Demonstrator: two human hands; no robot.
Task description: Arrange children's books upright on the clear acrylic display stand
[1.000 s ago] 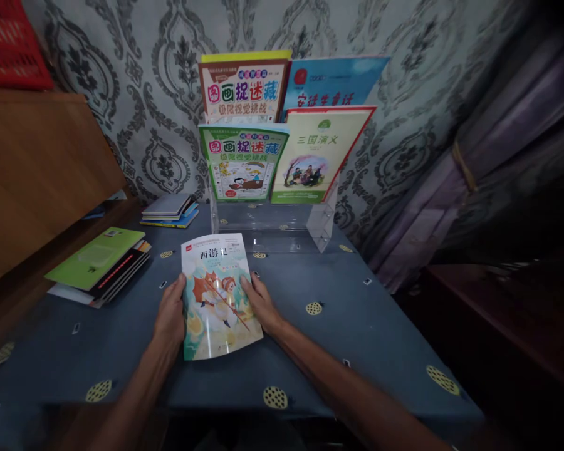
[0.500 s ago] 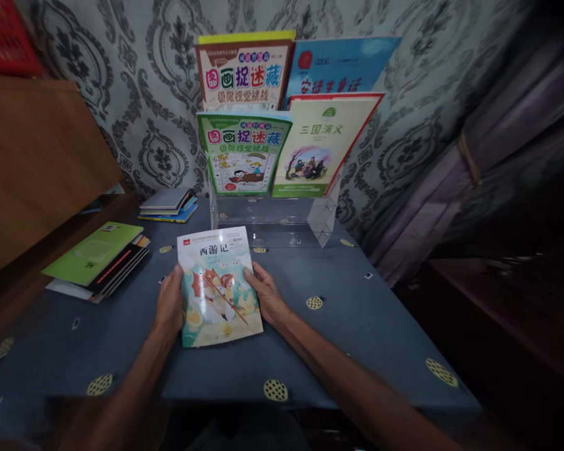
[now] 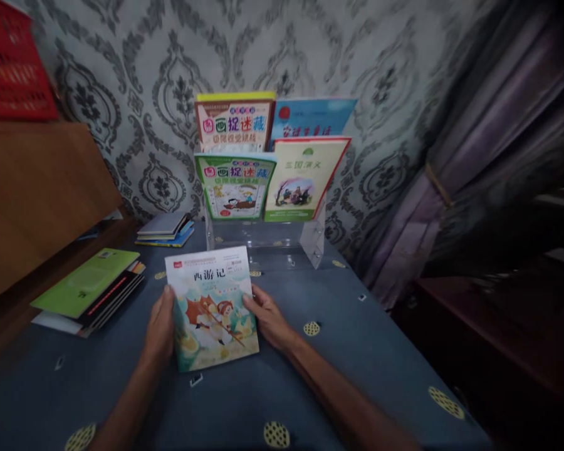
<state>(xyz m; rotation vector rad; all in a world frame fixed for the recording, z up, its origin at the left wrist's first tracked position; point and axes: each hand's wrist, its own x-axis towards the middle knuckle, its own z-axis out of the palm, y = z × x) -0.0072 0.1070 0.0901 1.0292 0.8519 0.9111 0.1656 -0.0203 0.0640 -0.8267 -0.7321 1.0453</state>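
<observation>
Between my hands is a paperback book, its illustrated front cover facing me and tilted back. My left hand grips its left edge. On the opposite edge my right hand is closed, thumb on the cover and fingers behind, where they are partly hidden. Beyond the book stands a clear acrylic rack in tiers. Its lower tier holds a green-bordered picture book and a cream book with a red edge. Behind them are a brown-bordered book and a blue book.
A dark blue cloth with pineapple prints covers the table. At left lie a stack topped by a green book and a smaller book stack. A wooden cabinet carries a red basket. A tied curtain hangs right.
The camera view has tilted up, so the rack and table sit lower in the picture. Both hands still hold the book, which appears slightly more upright.
</observation>
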